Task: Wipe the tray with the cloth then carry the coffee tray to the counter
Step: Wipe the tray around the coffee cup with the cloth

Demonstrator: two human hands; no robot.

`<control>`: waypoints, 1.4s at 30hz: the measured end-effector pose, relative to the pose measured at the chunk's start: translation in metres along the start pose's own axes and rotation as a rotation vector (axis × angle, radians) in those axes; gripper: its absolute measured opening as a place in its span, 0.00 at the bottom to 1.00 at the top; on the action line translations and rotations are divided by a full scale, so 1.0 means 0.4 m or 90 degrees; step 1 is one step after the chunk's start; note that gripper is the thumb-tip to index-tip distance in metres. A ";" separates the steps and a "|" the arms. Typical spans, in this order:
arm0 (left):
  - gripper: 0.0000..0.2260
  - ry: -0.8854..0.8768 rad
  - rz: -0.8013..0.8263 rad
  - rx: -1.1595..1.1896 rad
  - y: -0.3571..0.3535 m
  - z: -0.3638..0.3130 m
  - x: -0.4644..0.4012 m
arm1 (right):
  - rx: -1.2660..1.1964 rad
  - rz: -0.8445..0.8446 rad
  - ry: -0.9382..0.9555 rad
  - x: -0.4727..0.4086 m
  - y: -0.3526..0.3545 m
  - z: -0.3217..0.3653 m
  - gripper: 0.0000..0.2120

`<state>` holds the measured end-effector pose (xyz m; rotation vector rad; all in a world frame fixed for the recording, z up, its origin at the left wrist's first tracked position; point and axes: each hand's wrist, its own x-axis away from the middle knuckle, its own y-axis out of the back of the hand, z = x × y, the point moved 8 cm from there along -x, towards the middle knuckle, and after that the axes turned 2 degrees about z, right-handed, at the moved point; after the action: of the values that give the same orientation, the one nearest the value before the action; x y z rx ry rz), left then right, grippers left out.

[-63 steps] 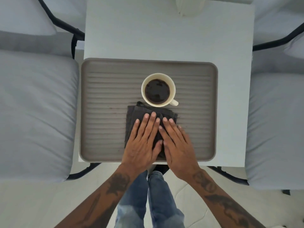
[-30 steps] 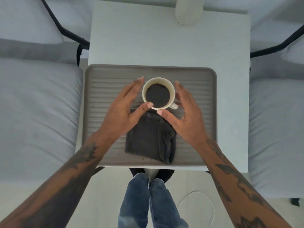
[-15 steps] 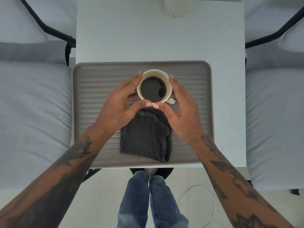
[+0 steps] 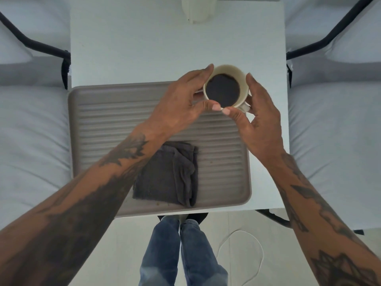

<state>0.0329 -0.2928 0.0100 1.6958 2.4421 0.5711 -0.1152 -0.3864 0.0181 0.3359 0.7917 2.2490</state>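
A cream cup of black coffee point(image 4: 223, 89) is held between both my hands over the far right edge of the grey ribbed tray point(image 4: 107, 120). My left hand point(image 4: 177, 106) wraps its left side and my right hand point(image 4: 259, 118) wraps its right side, thumbs meeting at the near rim. Whether the cup rests on anything is hidden. A folded dark grey cloth point(image 4: 169, 174) lies on the tray's near middle, partly under my left forearm. Small brown crumbs dot the tray near the cloth.
The tray sits on a white table point(image 4: 144, 42) between two grey cushioned seats point(image 4: 31, 131) point(image 4: 334, 131) with black frames. A pale object point(image 4: 198, 9) stands at the table's far edge. A thin white cable point(image 4: 243, 254) lies on the floor beside my legs.
My hands left the cloth, closed around the coffee cup and moved it from the tray's middle toward the far right edge. The cloth stays on the tray.
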 end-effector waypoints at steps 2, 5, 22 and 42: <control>0.38 0.007 0.009 -0.015 -0.022 0.026 -0.004 | 0.001 0.014 -0.010 0.006 -0.009 -0.026 0.36; 0.38 0.023 0.014 -0.006 -0.048 0.062 -0.002 | 0.008 0.029 -0.028 0.012 -0.023 -0.054 0.36; 0.19 0.230 -0.327 -0.327 0.041 0.128 0.623 | 0.144 0.162 0.225 0.260 -0.146 0.232 0.23; 0.38 0.374 -0.225 -0.559 0.068 0.315 0.739 | 0.581 0.445 0.301 0.370 -0.201 -0.069 0.25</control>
<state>-0.0138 0.0183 -0.0613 0.7841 2.1278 1.9097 -0.1884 -0.2497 -0.0528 0.5668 2.2403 2.4624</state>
